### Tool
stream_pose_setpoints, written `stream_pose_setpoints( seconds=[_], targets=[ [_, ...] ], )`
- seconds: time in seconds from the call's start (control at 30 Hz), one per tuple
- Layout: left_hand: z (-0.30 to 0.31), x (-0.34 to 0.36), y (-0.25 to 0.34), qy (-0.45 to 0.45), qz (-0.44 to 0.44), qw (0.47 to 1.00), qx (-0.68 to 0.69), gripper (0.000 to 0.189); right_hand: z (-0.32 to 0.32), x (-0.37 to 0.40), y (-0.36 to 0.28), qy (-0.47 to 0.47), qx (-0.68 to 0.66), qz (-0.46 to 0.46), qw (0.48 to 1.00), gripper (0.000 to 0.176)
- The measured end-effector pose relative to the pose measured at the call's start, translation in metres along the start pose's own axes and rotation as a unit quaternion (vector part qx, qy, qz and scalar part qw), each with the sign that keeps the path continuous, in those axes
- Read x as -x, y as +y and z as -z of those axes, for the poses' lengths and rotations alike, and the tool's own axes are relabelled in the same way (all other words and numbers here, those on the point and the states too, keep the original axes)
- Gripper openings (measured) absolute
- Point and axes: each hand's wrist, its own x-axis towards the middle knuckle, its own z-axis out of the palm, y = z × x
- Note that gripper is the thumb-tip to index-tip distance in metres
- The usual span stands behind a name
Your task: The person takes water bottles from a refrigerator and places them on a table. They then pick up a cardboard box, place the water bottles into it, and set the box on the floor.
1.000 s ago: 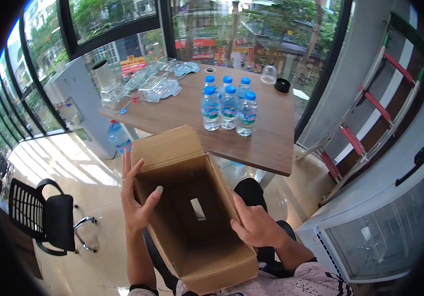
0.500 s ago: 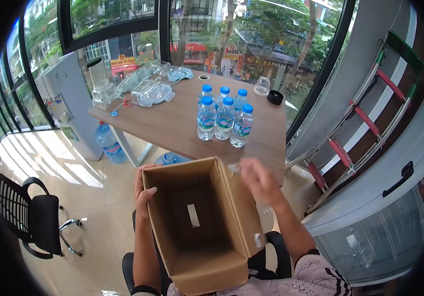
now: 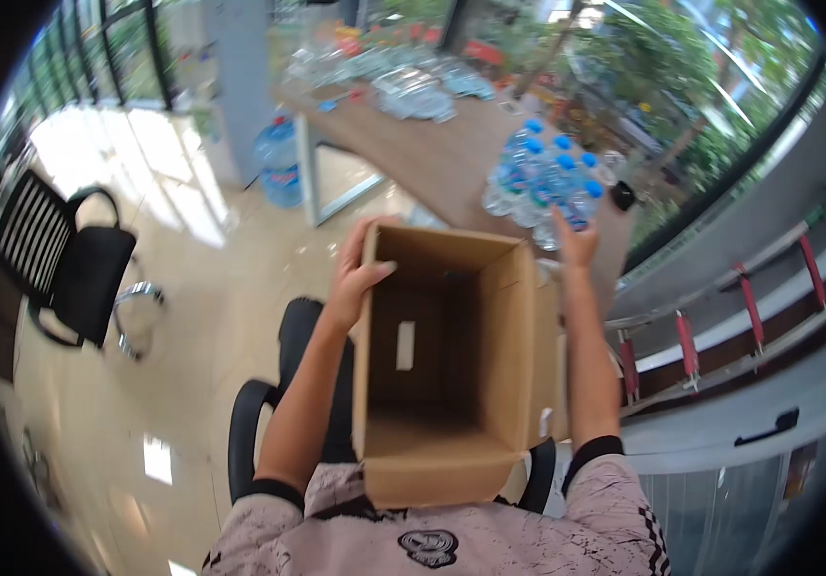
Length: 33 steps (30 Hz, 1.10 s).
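Note:
An open cardboard box [image 3: 451, 480] sits on my lap, its inside showing a white label [image 3: 405, 346] and otherwise nothing. My left hand [image 3: 360, 274] grips the box's upper left edge, thumb inside. Beyond the box's right side, my right hand [image 3: 576, 240] is raised at the near bottles, its fingers blurred against them; whether it grips one is unclear. Several water bottles with blue caps [image 3: 541, 182] stand grouped on the brown table [image 3: 432, 182].
Clear plastic packaging [image 3: 413, 94] lies at the table's far left. A black object [image 3: 622, 195] is near its right edge. A large water jug [image 3: 280, 163] and a black chair [image 3: 91, 264] stand left. A ladder [image 3: 749, 307] leans at right.
The view has turned, shifting the box and table rightward in the picture. My right hand has moved from beside the box flap out to the bottles. My left hand still holds the box edge.

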Motion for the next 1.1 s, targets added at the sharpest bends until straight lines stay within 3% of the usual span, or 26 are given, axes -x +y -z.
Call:
stream_pose_setpoints(
  seconds=[0.07, 0.13, 0.23, 0.3, 0.37, 0.43, 0.5, 0.57, 0.63, 0.67, 0.73, 0.87, 0.97, 1.0, 1.07, 1.1],
  targets=[
    [0.002, 0.003, 0.013, -0.002, -0.013, 0.999, -0.036, 0.053, 0.018, 0.011, -0.031, -0.054, -0.057, -0.071, 0.994, 0.049],
    [0.006, 0.006, 0.016, 0.017, -0.030, 0.999, -0.034, 0.052, 0.030, 0.016, -0.045, -0.042, -0.219, -0.063, 0.973, 0.044],
    [0.012, 0.010, 0.019, 0.027, -0.032, 0.998, -0.044, 0.055, 0.067, 0.026, -0.113, -0.057, -0.179, -0.058, 0.980, 0.039],
    [0.015, 0.009, 0.017, 0.023, -0.019, 0.998, -0.062, 0.056, 0.092, 0.030, -0.141, -0.150, -0.337, 0.107, 0.923, 0.041],
    [0.017, 0.004, 0.019, 0.016, -0.028, 0.997, -0.063, 0.056, 0.094, 0.068, -0.235, -0.310, -0.355, 0.136, 0.871, 0.050],
    [0.013, 0.007, 0.018, -0.009, -0.031, 0.997, -0.064, 0.056, 0.107, 0.080, -0.259, -0.520, -0.230, 0.071, 0.820, 0.066],
    [0.013, 0.005, 0.018, 0.006, -0.033, 0.999, -0.037, 0.053, 0.101, 0.107, -0.278, -0.643, -0.178, -0.008, 0.745, 0.068],
    [0.008, 0.002, 0.019, 0.013, -0.043, 0.999, -0.014, 0.051, 0.079, 0.131, -0.289, -0.661, -0.103, 0.144, 0.730, 0.065],
    [0.003, 0.000, 0.019, 0.003, -0.040, 0.999, -0.010, 0.050, 0.064, 0.152, -0.274, -0.709, -0.073, 0.131, 0.689, 0.059],
    [0.002, 0.000, 0.020, 0.008, -0.037, 0.999, -0.008, 0.050, 0.062, 0.159, -0.264, -0.702, -0.072, 0.131, 0.696, 0.059],
    [-0.001, 0.000, 0.020, -0.003, -0.032, 0.999, -0.015, 0.049, 0.056, 0.170, -0.245, -0.757, -0.064, -0.095, 0.644, 0.055],
    [-0.021, -0.001, 0.010, -0.016, -0.037, 0.998, -0.047, 0.049, 0.058, 0.173, -0.228, -0.732, -0.035, -0.178, 0.657, 0.051],
    [-0.033, -0.001, 0.004, -0.040, -0.047, 0.997, -0.035, 0.049, 0.052, 0.175, -0.218, -0.761, 0.097, -0.236, 0.596, 0.048],
    [-0.039, -0.002, 0.002, -0.054, -0.039, 0.997, -0.030, 0.049, 0.047, 0.174, -0.211, -0.752, 0.093, -0.248, 0.604, 0.048],
    [-0.049, 0.000, -0.001, -0.050, -0.042, 0.997, -0.047, 0.048, 0.035, 0.177, -0.192, -0.810, 0.199, -0.289, 0.470, 0.050],
    [-0.051, -0.002, -0.006, -0.061, -0.068, 0.992, -0.084, 0.048, 0.027, 0.183, -0.183, -0.816, 0.241, -0.258, 0.458, 0.051]
  ],
)
